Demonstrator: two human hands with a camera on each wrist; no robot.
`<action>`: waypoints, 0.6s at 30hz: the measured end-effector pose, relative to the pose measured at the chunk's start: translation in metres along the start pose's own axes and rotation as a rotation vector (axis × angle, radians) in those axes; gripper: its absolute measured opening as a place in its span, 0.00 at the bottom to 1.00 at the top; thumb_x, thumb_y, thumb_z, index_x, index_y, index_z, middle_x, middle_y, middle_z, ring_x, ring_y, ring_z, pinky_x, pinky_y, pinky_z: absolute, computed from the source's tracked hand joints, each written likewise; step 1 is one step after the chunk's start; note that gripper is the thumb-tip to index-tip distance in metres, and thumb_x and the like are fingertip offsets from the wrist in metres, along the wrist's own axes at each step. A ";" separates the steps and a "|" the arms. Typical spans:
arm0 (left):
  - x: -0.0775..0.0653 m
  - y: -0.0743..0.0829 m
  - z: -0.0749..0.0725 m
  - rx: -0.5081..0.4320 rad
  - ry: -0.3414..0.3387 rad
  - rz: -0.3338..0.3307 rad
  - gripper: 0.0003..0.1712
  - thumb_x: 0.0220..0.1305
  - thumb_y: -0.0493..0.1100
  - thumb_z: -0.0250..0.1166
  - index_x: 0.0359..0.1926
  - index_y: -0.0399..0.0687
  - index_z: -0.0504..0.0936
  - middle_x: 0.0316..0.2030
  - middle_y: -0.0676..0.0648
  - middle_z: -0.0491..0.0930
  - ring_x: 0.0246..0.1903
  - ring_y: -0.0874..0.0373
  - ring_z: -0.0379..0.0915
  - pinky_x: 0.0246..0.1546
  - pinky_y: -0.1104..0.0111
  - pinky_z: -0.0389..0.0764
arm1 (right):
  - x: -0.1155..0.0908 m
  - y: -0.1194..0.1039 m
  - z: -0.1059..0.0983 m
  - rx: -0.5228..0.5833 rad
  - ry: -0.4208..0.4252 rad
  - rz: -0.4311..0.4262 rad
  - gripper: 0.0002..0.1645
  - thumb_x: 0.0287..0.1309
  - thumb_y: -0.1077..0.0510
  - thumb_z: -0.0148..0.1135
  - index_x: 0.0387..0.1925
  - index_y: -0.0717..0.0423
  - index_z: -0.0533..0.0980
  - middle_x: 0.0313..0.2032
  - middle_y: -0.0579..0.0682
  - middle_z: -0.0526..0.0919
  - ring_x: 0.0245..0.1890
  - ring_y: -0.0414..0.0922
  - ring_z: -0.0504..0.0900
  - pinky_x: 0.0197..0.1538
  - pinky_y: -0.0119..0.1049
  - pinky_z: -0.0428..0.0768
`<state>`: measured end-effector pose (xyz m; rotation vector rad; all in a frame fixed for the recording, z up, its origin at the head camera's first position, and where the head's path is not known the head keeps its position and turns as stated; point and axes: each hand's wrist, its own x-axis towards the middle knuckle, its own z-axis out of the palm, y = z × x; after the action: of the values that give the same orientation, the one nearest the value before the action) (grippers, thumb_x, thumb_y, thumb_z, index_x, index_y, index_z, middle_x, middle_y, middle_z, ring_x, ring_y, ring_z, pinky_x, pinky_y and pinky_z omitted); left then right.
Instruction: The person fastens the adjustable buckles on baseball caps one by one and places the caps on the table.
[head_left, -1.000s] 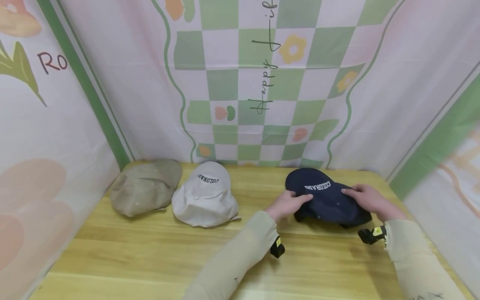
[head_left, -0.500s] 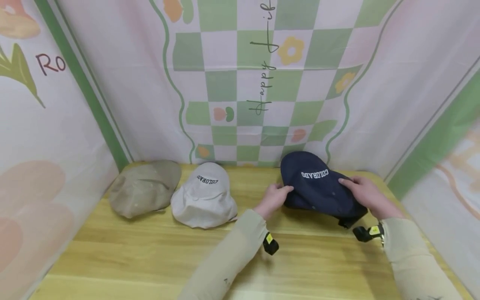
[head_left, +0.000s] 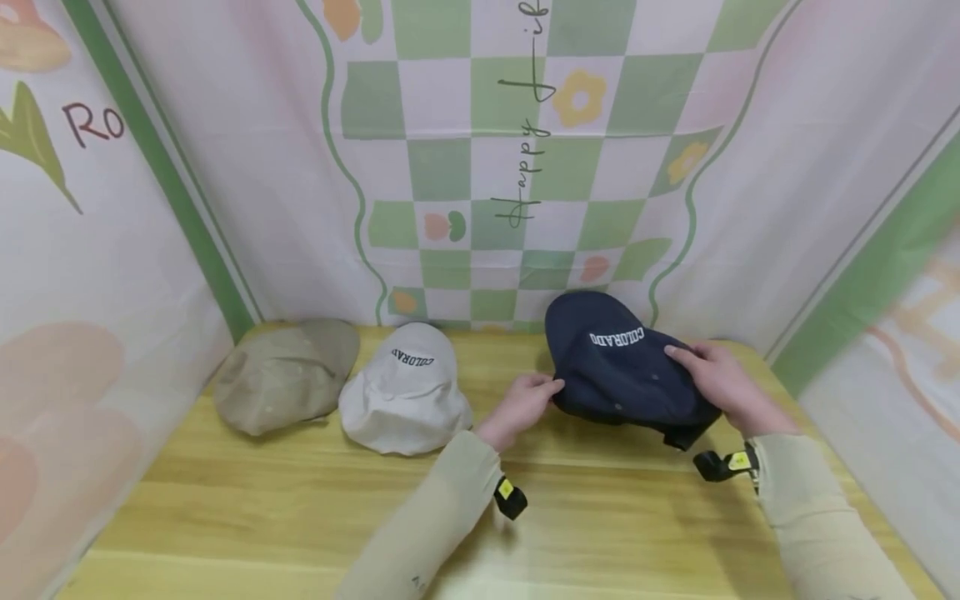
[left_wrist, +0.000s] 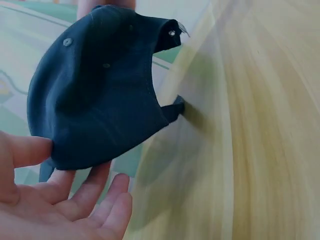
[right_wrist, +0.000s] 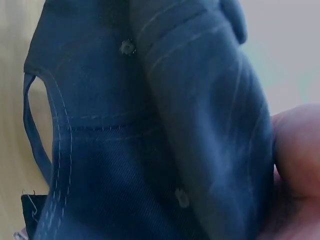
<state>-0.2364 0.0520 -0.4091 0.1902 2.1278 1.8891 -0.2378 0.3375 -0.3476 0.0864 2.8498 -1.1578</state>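
A navy cap (head_left: 615, 367) with white "COLORADO" lettering is held tilted above the back right of the wooden table (head_left: 300, 517). My left hand (head_left: 525, 400) pinches its left edge; in the left wrist view the thumb (left_wrist: 25, 150) lies on top and the fingers sit under the navy cap (left_wrist: 100, 95). My right hand (head_left: 712, 375) grips the cap's right side, fingers spread over the crown. The right wrist view is filled by the navy cap (right_wrist: 150, 125), with part of my right hand (right_wrist: 295, 165) pressed against it at the right.
A white bucket hat (head_left: 408, 387) lettered "COLORADO" and a khaki hat (head_left: 288, 375) lie side by side at the table's back left. Printed cloth walls (head_left: 525, 167) close in the back and both sides. Black wrist straps hang from both sleeves.
Both hands have raised the navy cap off the table and carried it back and a little left, tipping its brim end up toward the back cloth. The other hats have not moved.
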 end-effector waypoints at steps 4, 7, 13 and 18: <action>0.000 0.000 -0.004 -0.082 0.043 0.032 0.13 0.75 0.43 0.59 0.34 0.38 0.78 0.34 0.49 0.78 0.36 0.48 0.79 0.44 0.61 0.79 | 0.000 -0.003 0.004 0.039 -0.009 -0.010 0.36 0.76 0.36 0.45 0.46 0.68 0.72 0.39 0.57 0.77 0.34 0.47 0.74 0.34 0.36 0.75; -0.001 0.002 -0.007 -0.169 0.067 0.054 0.12 0.75 0.41 0.58 0.34 0.38 0.77 0.31 0.49 0.77 0.30 0.54 0.77 0.49 0.51 0.79 | 0.000 -0.006 0.007 0.072 -0.018 -0.014 0.35 0.75 0.35 0.48 0.47 0.67 0.72 0.39 0.56 0.77 0.34 0.47 0.75 0.35 0.35 0.76; -0.005 0.008 -0.018 -0.198 0.093 0.059 0.12 0.76 0.44 0.58 0.37 0.39 0.78 0.28 0.50 0.74 0.24 0.59 0.70 0.37 0.60 0.79 | -0.003 -0.013 0.011 0.123 -0.064 -0.016 0.45 0.74 0.33 0.48 0.64 0.71 0.71 0.56 0.68 0.77 0.47 0.53 0.78 0.45 0.35 0.76; -0.007 0.010 -0.024 -0.227 0.127 0.080 0.12 0.77 0.45 0.57 0.39 0.40 0.78 0.30 0.50 0.75 0.26 0.60 0.70 0.31 0.70 0.74 | -0.005 -0.015 0.018 0.175 -0.104 0.001 0.50 0.73 0.29 0.47 0.69 0.72 0.67 0.64 0.67 0.73 0.57 0.53 0.75 0.55 0.36 0.72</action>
<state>-0.2382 0.0288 -0.3957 0.1104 1.9886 2.2254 -0.2331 0.3142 -0.3495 0.0345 2.6546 -1.3669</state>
